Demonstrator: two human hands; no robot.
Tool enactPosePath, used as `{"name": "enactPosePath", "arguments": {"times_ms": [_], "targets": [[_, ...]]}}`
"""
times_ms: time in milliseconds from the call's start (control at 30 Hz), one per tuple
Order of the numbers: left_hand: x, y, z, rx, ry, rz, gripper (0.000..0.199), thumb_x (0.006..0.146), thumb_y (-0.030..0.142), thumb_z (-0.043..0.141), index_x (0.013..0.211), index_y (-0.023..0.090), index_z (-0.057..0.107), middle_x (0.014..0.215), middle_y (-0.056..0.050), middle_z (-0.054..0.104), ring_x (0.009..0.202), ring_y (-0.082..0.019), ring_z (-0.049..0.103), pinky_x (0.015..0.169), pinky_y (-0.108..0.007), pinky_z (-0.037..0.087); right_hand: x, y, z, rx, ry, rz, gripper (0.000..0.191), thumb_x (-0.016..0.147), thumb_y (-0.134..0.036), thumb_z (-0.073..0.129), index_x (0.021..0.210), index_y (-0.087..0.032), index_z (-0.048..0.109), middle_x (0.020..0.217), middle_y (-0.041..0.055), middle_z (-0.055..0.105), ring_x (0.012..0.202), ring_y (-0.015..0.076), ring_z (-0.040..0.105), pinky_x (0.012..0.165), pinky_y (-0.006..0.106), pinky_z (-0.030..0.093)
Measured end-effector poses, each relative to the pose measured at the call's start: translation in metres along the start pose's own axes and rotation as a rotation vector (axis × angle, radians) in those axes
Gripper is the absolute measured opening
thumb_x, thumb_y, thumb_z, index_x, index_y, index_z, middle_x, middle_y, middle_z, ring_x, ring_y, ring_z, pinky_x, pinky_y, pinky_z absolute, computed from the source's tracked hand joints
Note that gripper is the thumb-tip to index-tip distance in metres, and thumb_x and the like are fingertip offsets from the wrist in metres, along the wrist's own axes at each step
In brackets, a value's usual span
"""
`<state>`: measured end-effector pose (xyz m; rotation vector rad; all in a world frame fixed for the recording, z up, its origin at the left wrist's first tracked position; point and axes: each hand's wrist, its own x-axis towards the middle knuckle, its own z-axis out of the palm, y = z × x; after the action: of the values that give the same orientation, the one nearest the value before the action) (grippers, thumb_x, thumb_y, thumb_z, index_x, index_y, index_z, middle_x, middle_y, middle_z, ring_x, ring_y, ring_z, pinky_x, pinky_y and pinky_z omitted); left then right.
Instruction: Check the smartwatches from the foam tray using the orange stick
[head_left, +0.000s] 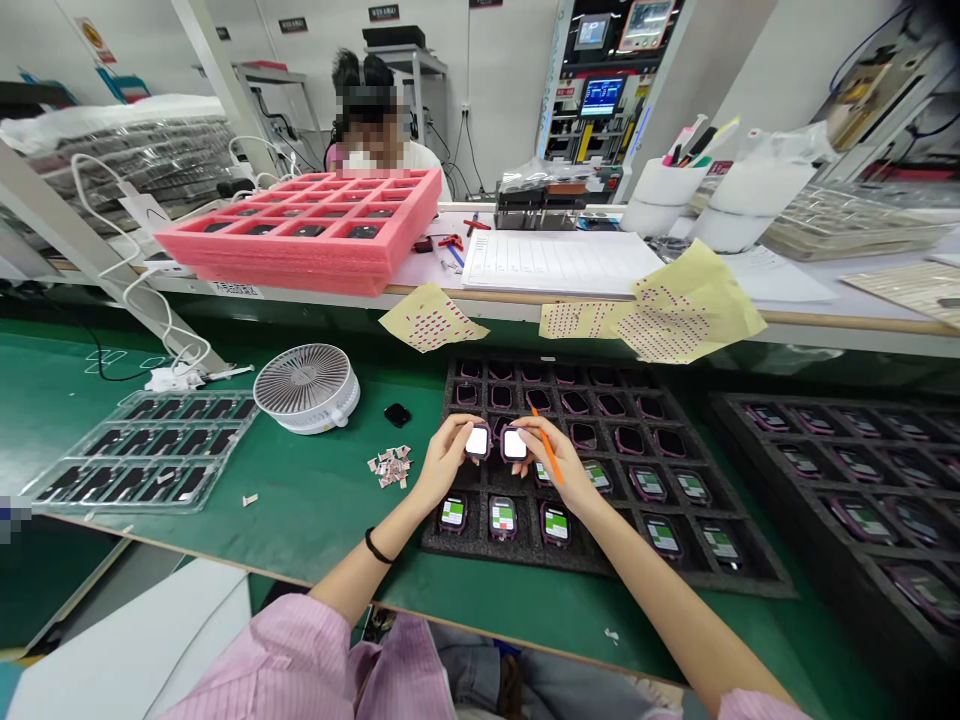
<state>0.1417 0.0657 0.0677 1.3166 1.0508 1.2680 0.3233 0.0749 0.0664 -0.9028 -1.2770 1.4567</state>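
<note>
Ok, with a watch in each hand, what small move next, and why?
Perhaps tilt both slightly to compare them: the left hand holds one watch, the right hand another watch, side by side, both lit plain white.

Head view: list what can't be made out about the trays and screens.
Head view: any text on the green-and-white screens, too small.
Head view: some slots of the middle foam tray, hidden by left hand and right hand.
Head view: right-side tray, cut off by right edge.
</note>
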Motion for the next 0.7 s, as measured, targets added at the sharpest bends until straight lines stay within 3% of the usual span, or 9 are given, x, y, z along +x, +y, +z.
{"name": "enactPosePath", "arguments": {"times_ms": [233,433,533,700], "targets": [[0.0026,-0.008,0.0001,-0.016,-0.025,0.017,0.037,0.084,0.04,0.057,0.114,0.017,0.051,0.085,-0.003,0.061,0.062,-0.01,0.056,0.047,-0.02,0.036,0.003,0.0068,-0.0008,0.024,-0.027,-0.006,0.039,0.074,-0.041,0.07,0.105,-0.023,0.055,0.101,0.0047,0.058,0.059,0.0135,0.065,0.047,0.027,0.053],[0.0019,-0.0094,0.0013,-0.005,-0.036,0.027,0.047,0.079,0.035,0.065,0.118,0.019,0.047,0.107,-0.009,0.061,0.083,-0.016,0.062,0.067,-0.026,0.049,0.0023,0.0077,-0.0002,-0.021,-0.003,-0.045,0.05,0.065,-0.036,0.078,0.107,-0.025,0.053,0.105,0.0054,0.057,0.064,0.0154,0.065,0.047,0.028,0.054],[0.0016,-0.0088,0.0015,-0.002,-0.026,0.013,0.047,0.079,0.036,0.066,0.118,0.018,0.047,0.105,-0.009,0.062,0.081,-0.015,0.062,0.069,-0.026,0.05,0.0021,0.0067,-0.0004,-0.029,0.011,-0.04,0.048,0.065,-0.036,0.078,0.105,-0.024,0.054,0.102,0.0045,0.058,0.062,0.0143,0.065,0.046,0.027,0.053],[0.0021,-0.0055,0.0013,-0.024,-0.004,-0.009,0.038,0.081,0.042,0.06,0.109,0.017,0.052,0.09,-0.005,0.064,0.065,-0.011,0.057,0.057,-0.023,0.048,0.0022,0.0039,-0.0009,-0.001,0.051,-0.015,0.038,0.071,-0.041,0.073,0.099,-0.022,0.057,0.095,0.0027,0.06,0.055,0.0123,0.063,0.045,0.026,0.05]]}}
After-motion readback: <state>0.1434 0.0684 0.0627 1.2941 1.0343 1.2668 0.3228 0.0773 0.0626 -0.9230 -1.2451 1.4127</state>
